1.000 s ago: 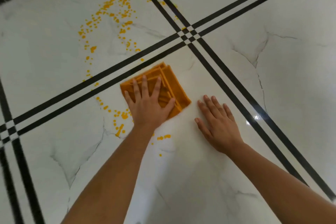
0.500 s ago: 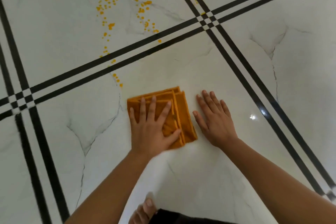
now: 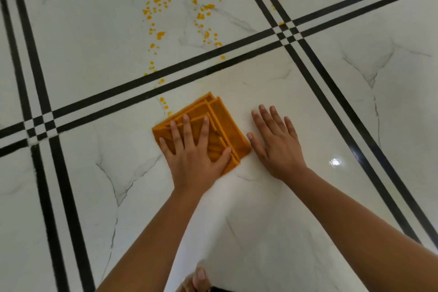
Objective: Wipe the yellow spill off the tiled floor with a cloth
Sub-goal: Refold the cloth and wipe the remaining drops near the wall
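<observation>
A folded orange cloth [image 3: 224, 123] lies flat on the white marble floor tile [image 3: 272, 220]. My left hand [image 3: 194, 152] presses on it with straight, spread fingers. My right hand [image 3: 276, 142] rests flat on the tile just right of the cloth, fingers straight. The yellow spill [image 3: 184, 5] is a curved scatter of drops on the far tile, trailing down across the black double stripe [image 3: 213, 59] to a few drops [image 3: 163, 102] at the cloth's upper left corner.
Black double stripes cross the floor, meeting at the upper right [image 3: 286, 32] and at the left [image 3: 39, 127]. A bare foot [image 3: 198, 278] shows at the bottom edge. A light glare [image 3: 335, 162] sits right of my right hand.
My left hand dragged the cloth back toward me over the drops on the near tile, which are gone, then slid it forward and left to the trail's end. The right hand stayed beside it.
</observation>
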